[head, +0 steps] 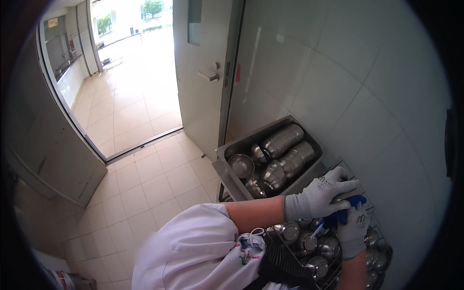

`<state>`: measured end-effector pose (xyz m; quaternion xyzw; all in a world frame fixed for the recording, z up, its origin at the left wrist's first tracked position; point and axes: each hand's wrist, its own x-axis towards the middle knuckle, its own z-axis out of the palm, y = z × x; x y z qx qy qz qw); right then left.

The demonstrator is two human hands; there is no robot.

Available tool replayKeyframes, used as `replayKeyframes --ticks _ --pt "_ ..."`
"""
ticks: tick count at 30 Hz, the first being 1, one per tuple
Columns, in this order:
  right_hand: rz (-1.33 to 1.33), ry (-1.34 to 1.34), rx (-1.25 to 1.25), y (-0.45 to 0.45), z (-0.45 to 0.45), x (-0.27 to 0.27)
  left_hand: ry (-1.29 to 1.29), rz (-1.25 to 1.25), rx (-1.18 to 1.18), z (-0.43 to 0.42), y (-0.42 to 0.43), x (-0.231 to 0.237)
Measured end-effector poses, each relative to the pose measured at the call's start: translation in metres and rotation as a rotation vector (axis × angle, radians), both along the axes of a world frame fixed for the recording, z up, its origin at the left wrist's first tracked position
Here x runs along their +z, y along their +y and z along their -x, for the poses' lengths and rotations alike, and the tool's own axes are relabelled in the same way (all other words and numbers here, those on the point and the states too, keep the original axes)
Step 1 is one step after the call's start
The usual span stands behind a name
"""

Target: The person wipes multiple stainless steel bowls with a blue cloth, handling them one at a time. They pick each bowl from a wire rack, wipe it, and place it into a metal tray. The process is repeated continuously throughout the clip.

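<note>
My left hand (320,194), in a grey-white knit glove, reaches across from the left with its fingers spread. Close against it, my right hand (355,226) comes up from the bottom right in a matching glove with a blue-coated palm. A bit of greyish, metal-looking surface (342,196) shows between the two hands; the fingers hide most of it, so I cannot tell what it is or how it is gripped. Under my hands, a wire rack (370,208) bears several upturned steel bowls (329,247), some hidden by my gloves and forearms.
A deep rectangular steel pan (222,154) stands beyond my left forearm. Inside lie nested rows of steel bowls (284,139) and a loose bowl (241,166). A tiled wall (344,83) rises on the right. An open door (203,90) and a bright doorway are at the upper left.
</note>
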<state>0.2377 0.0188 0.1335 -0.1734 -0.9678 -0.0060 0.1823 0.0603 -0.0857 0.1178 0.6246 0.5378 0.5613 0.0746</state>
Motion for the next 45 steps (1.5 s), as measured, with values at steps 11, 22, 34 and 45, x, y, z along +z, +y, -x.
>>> replayKeyframes --ticks 11,22,34,45 --pt "1.502 0.310 0.279 0.001 -0.028 -0.060 0.179 -0.131 -0.119 -0.015 -0.010 -0.013" --pt "1.141 0.381 0.052 -0.021 -0.013 -0.076 0.313 -0.055 0.008 -0.020 -0.014 -0.020" --pt "1.775 0.944 0.118 -0.001 -0.034 -0.111 -0.908 0.135 -0.521 0.001 -0.004 -0.050" --pt "1.792 0.957 -0.349 -0.026 -0.102 -0.113 -0.012 0.464 0.868 0.242 -0.039 -0.139"
